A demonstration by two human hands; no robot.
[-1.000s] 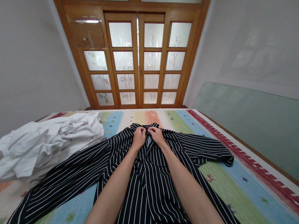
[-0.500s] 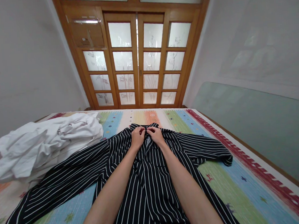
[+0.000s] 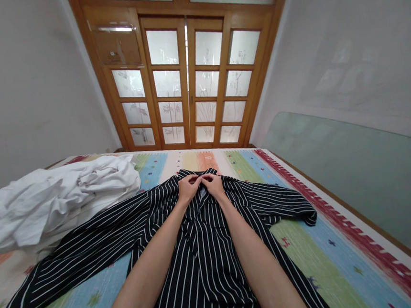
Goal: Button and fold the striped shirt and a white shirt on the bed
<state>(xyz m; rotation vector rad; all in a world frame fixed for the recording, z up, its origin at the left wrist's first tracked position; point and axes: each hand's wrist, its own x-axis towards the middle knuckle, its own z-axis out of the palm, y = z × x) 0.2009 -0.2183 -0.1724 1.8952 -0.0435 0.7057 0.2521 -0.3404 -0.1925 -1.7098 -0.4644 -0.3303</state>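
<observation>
Right at the neck of the striped shirt (image 3: 210,249), both hands are closed in a pinch, thumb and fingertips drawn together on the collar front. The left hand (image 3: 188,189) comes in with its forefinger arched and its tips pressed near the collar's middle; the right hand (image 3: 213,186) mirrors it from the other side, and the tips of the two hands meet or nearly meet. Which bit of fabric or fastening sits between them is too small and too covered to make out. Just below the fingers, the neck opening shows a small pale patch. The shirt, black with thin white stripes, lies front up on the patterned bedcover (image 3: 319,259), collar pointing away from the person, its body running down between the forearms. One sleeve stretches out to the left and towards the near edge; the other angles right, its end bent. The bedcover, banded in blue, green, cream, orange and red, also bears a crumpled heap of white cloth (image 3: 65,200) beside the left sleeve. Beyond the bed stand wooden doors (image 3: 187,79) with frosted panes, and a pale green panel (image 3: 353,160) rises along the right.
</observation>
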